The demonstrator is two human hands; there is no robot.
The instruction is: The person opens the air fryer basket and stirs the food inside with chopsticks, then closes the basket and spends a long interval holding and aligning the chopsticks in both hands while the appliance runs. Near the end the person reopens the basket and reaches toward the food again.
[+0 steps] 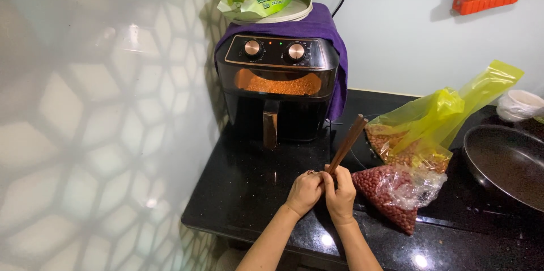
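Between the fingers [330,181] stand dark, smooth wooden chopsticks [347,143], above a desk [249,191] of glossy black speckled stone that mirrors the lamps. Just right of the fingers lie a crinkled clear plastic bag [396,191] and a thin shiny yellow plastic bag [436,118], and further right a matt dark metal pan [507,163]. Beyond the fingers stands a glossy black plastic air fryer [277,87] with metallic knobs, draped in soft purple cloth [317,24].

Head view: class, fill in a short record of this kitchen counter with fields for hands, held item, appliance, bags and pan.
Hands: left hand and right hand pressed together over the black counter
Held item: dark wooden chopsticks, tips pointing up and away
Appliance: black air fryer, window glowing orange
Bags: yellow bag and clear bag, both with peanuts
Pan: dark frying pan, far right
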